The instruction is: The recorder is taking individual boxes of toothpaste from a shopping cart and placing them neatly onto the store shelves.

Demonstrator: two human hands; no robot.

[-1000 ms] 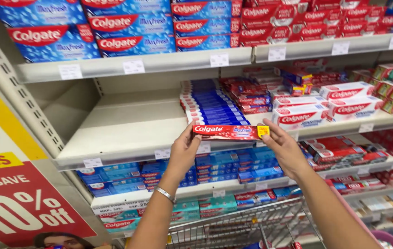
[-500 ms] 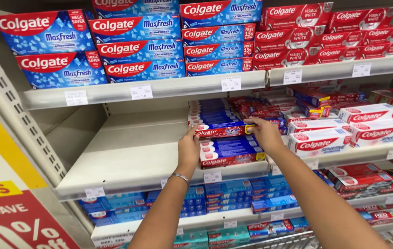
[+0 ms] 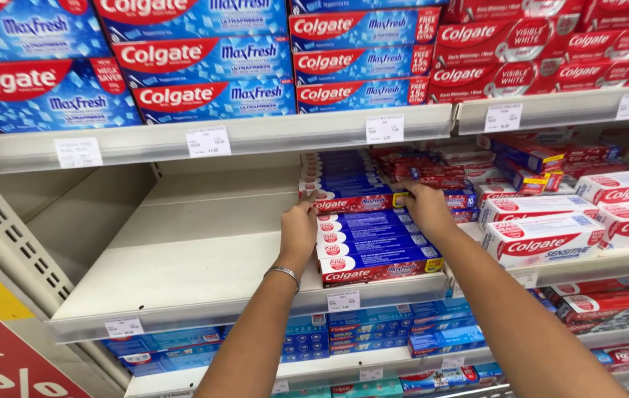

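left hand (image 3: 300,225) pinches the left end of a long red-and-blue toothpaste carton (image 3: 351,201), fingers curled on its corner. the carton sits on the blue stack (image 3: 373,239) mid-shelf, behind the shelf's front edge (image 3: 204,309). right hand (image 3: 425,210) grips the right end. looks light, stiff, crushable, so hold the ends.

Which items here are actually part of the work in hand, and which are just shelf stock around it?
In hand:
- red and blue toothpaste box, held at both ends
- left hand
- right hand
- row of matching boxes under it
- middle shelf

Just around:
- large blue boxes on the top shelf
- white boxes to the right
- paper price tags
- red sale sign
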